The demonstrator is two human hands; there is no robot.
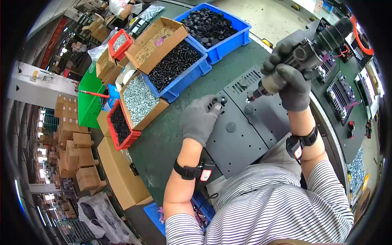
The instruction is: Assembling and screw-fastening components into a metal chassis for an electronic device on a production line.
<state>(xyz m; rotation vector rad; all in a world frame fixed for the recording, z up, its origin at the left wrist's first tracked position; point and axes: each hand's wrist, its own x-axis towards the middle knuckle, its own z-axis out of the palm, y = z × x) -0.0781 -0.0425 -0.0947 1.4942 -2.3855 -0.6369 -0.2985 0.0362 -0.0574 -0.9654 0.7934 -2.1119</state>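
Observation:
My right hand (pixel 295 83), in a grey glove, is wrapped round a power screwdriver (pixel 272 83). Its tip points left and down over a dark grey metal panel (pixel 267 118) with slots and small holes. My left hand (pixel 198 120), also gloved, pinches small black round rubber feet (pixel 223 99) above the far left edge of a second grey panel (pixel 241 143). The two panels lie side by side in front of me. A round black foot (pixel 230 127) sits on the left panel, and another black foot (pixel 248 109) is near the seam.
Beyond my left hand stand a blue bin of black screws (pixel 173 63), a blue bin of black round feet (pixel 209 28), a cardboard box of silver screws (pixel 139 98) and a red bin of dark screws (pixel 119 124). Black slotted assemblies (pixel 342 96) lie at the right.

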